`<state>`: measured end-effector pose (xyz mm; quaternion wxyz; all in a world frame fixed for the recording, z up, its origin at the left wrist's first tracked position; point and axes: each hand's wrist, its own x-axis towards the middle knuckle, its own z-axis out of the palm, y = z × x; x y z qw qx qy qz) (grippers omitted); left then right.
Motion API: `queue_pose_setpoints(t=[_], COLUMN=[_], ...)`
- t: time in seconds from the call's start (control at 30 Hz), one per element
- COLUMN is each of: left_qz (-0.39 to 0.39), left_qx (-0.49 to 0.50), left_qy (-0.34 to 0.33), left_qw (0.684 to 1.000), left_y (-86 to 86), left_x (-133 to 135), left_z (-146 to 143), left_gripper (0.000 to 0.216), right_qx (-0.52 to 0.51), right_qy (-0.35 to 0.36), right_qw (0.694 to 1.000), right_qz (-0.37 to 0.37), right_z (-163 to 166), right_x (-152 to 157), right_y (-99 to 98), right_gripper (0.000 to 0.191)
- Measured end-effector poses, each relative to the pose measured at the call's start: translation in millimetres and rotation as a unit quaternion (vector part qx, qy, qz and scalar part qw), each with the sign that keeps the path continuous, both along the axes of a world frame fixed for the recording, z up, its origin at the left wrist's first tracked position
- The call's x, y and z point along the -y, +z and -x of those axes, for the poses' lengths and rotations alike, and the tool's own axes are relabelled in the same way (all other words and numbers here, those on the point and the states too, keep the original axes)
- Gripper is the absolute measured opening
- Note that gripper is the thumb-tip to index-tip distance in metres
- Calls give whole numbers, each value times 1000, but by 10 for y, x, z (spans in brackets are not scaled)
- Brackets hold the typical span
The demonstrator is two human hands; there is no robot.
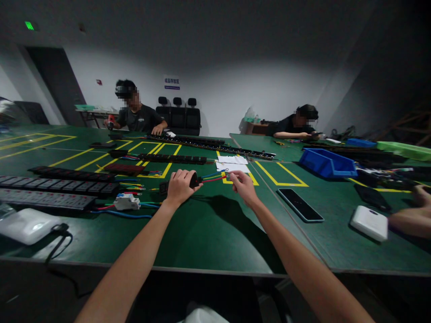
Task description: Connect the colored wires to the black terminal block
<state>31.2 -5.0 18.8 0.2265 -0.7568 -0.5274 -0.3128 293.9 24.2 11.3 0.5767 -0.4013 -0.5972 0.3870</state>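
My left hand is closed around a small black socket module lying on the green table. Red, blue and green wires run out of the module to the right. My right hand pinches the far ends of those wires, fingers pressed together. Both arms reach forward from the near table edge.
Long black power strips lie at left with a white circuit breaker and loose wires. A phone, a white box and a blue bin sit at right. Two people work at the far side; another person's arm rests at right.
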Motion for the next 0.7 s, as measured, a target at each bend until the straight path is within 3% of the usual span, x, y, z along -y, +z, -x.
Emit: queue_pose_setpoints(t=[0.13,0.3,0.53,0.7], left_qz=[4,3,-4,-5], left_qx=[-12,-42,-46,-56], left_qy=[2,-8,-29,-24], left_qw=[1000,999,999,998], left_y=[-9,14,34,28], left_x=[-3,17,40,41], left_z=[16,12,-17,-18], left_gripper=[46,47,48,49], right_qx=[62,120,99,124], right_qy=[-23,-53,-43,-52], right_qw=[997,991,993,990], right_qz=[-29,-17,44,41], right_z=[-29,-57,-49,-32], right_x=[1,-24,-47,-63], right_y=[-6,-43,-74,-95], right_gripper=[37,54,62,64])
